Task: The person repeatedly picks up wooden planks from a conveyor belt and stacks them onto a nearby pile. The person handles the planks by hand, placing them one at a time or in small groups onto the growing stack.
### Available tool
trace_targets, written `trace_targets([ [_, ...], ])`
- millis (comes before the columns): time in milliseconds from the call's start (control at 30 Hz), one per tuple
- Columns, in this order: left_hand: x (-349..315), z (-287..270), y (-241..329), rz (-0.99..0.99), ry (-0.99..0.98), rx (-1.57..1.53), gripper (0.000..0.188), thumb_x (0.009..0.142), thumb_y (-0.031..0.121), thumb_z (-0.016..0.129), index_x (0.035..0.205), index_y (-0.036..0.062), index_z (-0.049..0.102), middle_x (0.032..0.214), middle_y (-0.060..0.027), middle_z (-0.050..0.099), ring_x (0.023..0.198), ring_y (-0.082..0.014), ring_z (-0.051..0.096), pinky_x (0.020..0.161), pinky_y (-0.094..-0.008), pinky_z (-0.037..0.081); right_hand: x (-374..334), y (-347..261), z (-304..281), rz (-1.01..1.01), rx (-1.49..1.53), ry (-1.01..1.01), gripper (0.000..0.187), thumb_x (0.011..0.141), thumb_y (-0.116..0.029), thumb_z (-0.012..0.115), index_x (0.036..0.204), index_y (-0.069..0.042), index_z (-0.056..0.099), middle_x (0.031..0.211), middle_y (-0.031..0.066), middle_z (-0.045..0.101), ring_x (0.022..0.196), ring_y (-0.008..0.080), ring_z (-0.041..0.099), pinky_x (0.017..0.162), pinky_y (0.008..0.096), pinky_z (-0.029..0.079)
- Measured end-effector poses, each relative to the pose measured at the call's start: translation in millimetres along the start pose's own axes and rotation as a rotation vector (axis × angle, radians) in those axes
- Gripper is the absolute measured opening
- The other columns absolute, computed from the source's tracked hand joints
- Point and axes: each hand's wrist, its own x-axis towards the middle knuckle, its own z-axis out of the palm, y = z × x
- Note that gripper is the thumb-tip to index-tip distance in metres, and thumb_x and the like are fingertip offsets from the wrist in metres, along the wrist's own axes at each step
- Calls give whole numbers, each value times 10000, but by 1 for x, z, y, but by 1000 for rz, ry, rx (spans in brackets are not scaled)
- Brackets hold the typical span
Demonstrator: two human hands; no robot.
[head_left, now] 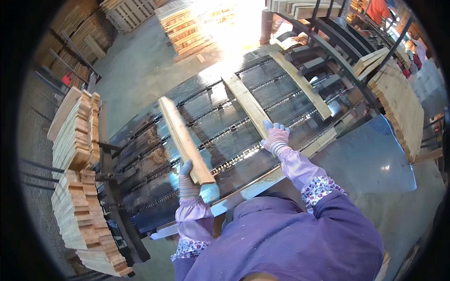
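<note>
My left hand (190, 183), in a striped glove with blue fingertips, is closed around the near end of a wooden board (184, 140). That board is tilted over the left part of a dark chain conveyor table (211, 117). With its fingers stretched out, my right hand (276, 137), gloved the same way, lies on the near end of a second board (246, 100), which rests across the chains. A third board (300, 84) lies farther right on the chains, apart from both hands.
Stacked boards (82, 187) stand in a rack on the left. More boards (398, 105) are stacked at the right, beside a smooth metal sheet (370, 154). Behind the table are wood piles (185, 30) and bright glare. A person in orange (377, 10) is at the far right.
</note>
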Motion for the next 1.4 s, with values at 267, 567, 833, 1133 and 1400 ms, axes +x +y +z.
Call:
trace_targets([
  [267, 3, 109, -77, -28, -243, 100, 747, 909, 168, 727, 1579, 95, 404, 1309, -120, 627, 1148, -269, 665, 959, -424, 598, -20, -2, -19, -174, 1693, -601, 868, 865, -289, 814, 1590, -76, 388, 1348, 178, 621, 1185, 268, 639, 962, 373, 556],
  [567, -2, 143, -131, -193, -146, 316, 1192, 745, 0, 892, 1631, 251, 136, 1413, -177, 544, 1218, -368, 643, 940, -480, 612, -32, 10, 21, -370, 1447, -692, 967, 1013, -578, 625, 1690, -85, 140, 1639, 195, 361, 1521, 292, 334, 1228, 405, 307],
  [833, -18, 167, -131, -177, -38, 350, 854, 793, 69, 868, 1516, 76, 414, 1224, -128, 666, 1090, -290, 698, 887, -452, 626, -23, 14, 2, -344, 1375, -763, 989, 947, -422, 785, 1654, -60, 196, 1435, 216, 589, 1313, 284, 575, 1094, 410, 478],
  [1133, -41, 143, -130, -231, -64, 128, 719, 830, 163, 813, 1454, 20, 486, 1192, -149, 682, 1081, -306, 716, 917, -445, 636, 12, 35, -11, -289, 1282, -693, 648, 792, -147, 810, 1381, 12, 591, 1157, 162, 722, 1040, 268, 715, 940, 398, 585],
  [1400, -49, 135, -143, -289, -50, 54, 831, 855, 369, 824, 1502, -13, 469, 1388, -209, 635, 1240, -350, 662, 1059, -481, 568, -27, 51, -42, 38, 1711, -1082, 550, 885, -285, 693, 1363, -28, 604, 1073, 143, 726, 801, 268, 709, 808, 420, 633],
])
